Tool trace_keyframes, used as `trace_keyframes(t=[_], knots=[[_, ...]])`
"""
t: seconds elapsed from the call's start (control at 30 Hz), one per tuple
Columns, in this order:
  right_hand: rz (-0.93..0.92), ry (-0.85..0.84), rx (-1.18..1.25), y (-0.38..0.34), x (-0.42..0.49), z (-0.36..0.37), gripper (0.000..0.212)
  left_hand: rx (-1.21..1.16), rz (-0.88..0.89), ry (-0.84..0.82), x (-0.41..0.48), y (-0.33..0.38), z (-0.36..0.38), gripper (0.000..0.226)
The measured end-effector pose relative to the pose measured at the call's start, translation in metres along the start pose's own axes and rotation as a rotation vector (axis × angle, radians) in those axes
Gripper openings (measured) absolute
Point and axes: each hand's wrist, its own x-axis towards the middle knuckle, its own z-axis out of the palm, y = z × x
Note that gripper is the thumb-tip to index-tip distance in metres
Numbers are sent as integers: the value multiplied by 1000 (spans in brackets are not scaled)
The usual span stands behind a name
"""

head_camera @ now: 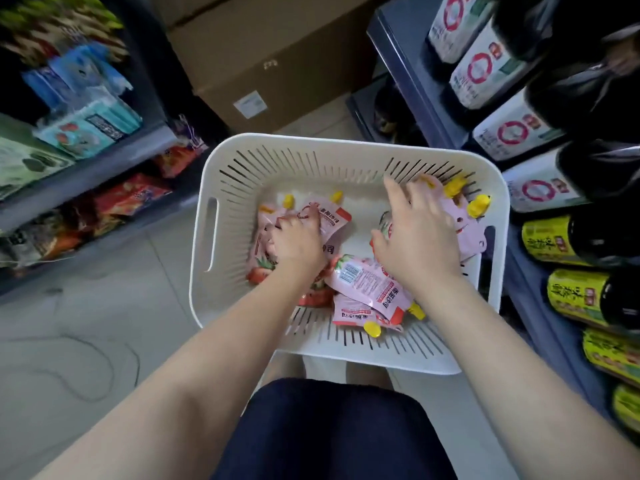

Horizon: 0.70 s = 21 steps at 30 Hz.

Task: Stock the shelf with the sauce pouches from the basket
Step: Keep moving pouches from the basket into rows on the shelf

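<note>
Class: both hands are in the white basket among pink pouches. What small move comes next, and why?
Likely close the right hand, fingers spread, round the right pouches; the left hand grips the left pouches, so both could then lift.

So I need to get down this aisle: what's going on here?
A person is reaching both hands into a white basket of pink sauce pouches between store shelves. The left hand grips pouches on the basket's left side; the right hand rests with spread fingers on pouches at its right. More lie loose nearer the person.
</note>
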Motion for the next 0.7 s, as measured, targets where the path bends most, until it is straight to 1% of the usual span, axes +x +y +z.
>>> trace_keyframes(t=[0.07,0.13,0.17,0.3,0.37,0.47,0.53,0.6,0.7], knots=[[33,-13,26,-1,-3,3,75,-99,-52,48,2,-1,-4,69],[52,-42,40,-2,-6,5,73,-157,-41,70,2,-4,-8,62],[55,-66,49,-3,-8,7,73,-169,-1,75,2,-8,-9,65],[13,-118,90,-10,-5,15,69,-174,192,55,2,-31,-15,91],[1,-130,105,-13,0,18,67,-75,213,91,1,-41,-14,96],[-1,-164,123,-19,6,23,61,155,221,201,2,-45,-7,100],[-5,-183,141,-21,9,27,55,193,233,179,4,-41,-5,106],[0,-198,154,-21,9,29,50,134,210,122,6,-37,-11,106],[5,-207,176,-19,8,31,48,-57,179,76,4,-38,-25,99]])
